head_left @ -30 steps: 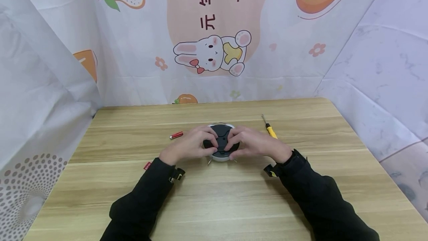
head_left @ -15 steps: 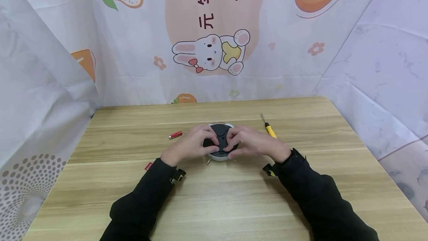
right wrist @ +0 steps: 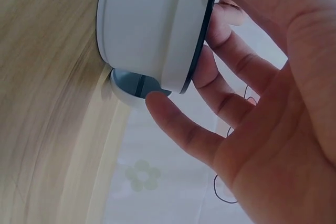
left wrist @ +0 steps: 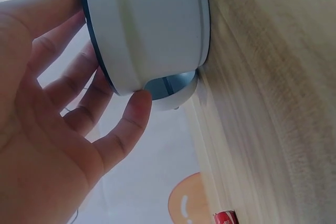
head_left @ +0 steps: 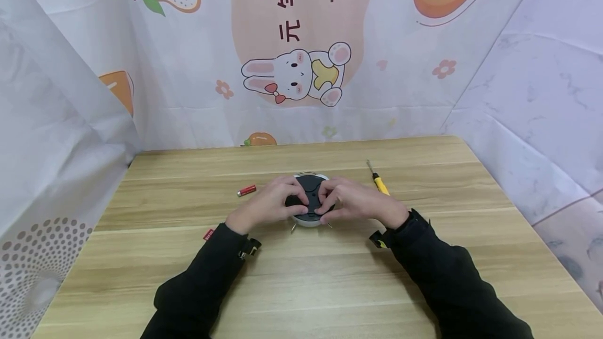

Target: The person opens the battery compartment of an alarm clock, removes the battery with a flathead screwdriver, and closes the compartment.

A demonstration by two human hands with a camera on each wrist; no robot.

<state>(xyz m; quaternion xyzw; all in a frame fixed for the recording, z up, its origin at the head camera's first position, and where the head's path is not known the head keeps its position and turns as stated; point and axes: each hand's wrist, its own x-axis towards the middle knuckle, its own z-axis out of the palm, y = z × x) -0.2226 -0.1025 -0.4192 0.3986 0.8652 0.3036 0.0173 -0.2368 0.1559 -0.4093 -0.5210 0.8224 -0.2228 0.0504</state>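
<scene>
A small white twin-bell alarm clock point(head_left: 312, 182) lies face down in mid-table, its dark back upward and its short metal legs towards me. My left hand point(head_left: 272, 202) grips it from the left, thumb and fingers bent over the back. From the right, my right hand point(head_left: 358, 204) holds it likewise, fingertips on the dark back. Both wrist views show the white casing point(left wrist: 152, 24) standing on the wood, with a bell point(right wrist: 125, 86) at its far end. Each little finger lies along the side near a bell. What the fingertips press is partly hidden.
A red battery point(head_left: 247, 190) lies left of the clock, close to my left hand. Behind my right hand is a yellow-handled screwdriver point(head_left: 380, 183). The wooden table point(head_left: 320, 286) ends at a printed cloth point(head_left: 188, 88) at the back.
The fingertips of both hands have drawn slightly closer together on the clock's back. The clock, battery and screwdriver stay where they were; the head view has shifted a little.
</scene>
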